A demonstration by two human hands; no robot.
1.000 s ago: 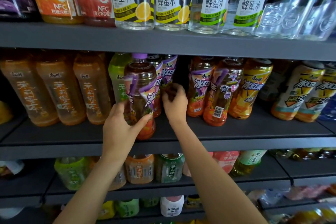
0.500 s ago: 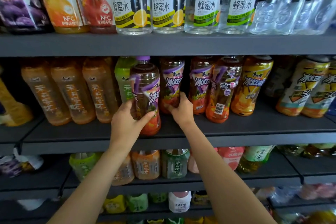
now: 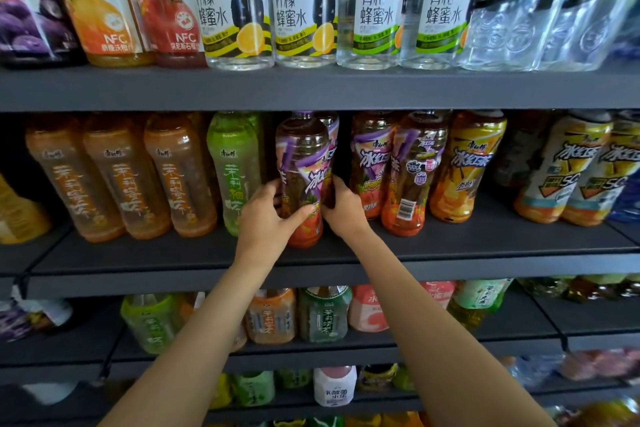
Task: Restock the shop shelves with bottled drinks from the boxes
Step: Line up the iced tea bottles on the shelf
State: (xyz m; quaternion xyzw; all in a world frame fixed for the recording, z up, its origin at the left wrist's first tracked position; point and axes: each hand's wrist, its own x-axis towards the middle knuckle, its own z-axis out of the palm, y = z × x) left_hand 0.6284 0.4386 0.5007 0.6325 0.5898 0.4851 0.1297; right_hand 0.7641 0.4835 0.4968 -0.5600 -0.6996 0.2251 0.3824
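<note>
A tea bottle with a purple label and purple cap (image 3: 300, 156) stands on the dark middle shelf (image 3: 450, 255), near its front. My left hand (image 3: 265, 220) grips its lower half from the left, thumb across the front. A second purple-label bottle (image 3: 331, 135) stands right behind it, mostly hidden. My right hand (image 3: 343, 210) curls its fingers round the lower part of that rear bottle from the right. Both hands nearly touch each other.
More purple-label bottles (image 3: 408, 170) and yellow-label ones (image 3: 464, 166) stand to the right. A green tea bottle (image 3: 232, 170) and orange tea bottles (image 3: 114, 177) stand to the left. The upper shelf edge (image 3: 311, 90) hangs close above the caps. Lower shelves hold more drinks.
My left hand has carried the front bottle deeper onto the shelf, in line with the rear one. My right hand has shifted to the rear bottle's lower side, closer to my left hand.
</note>
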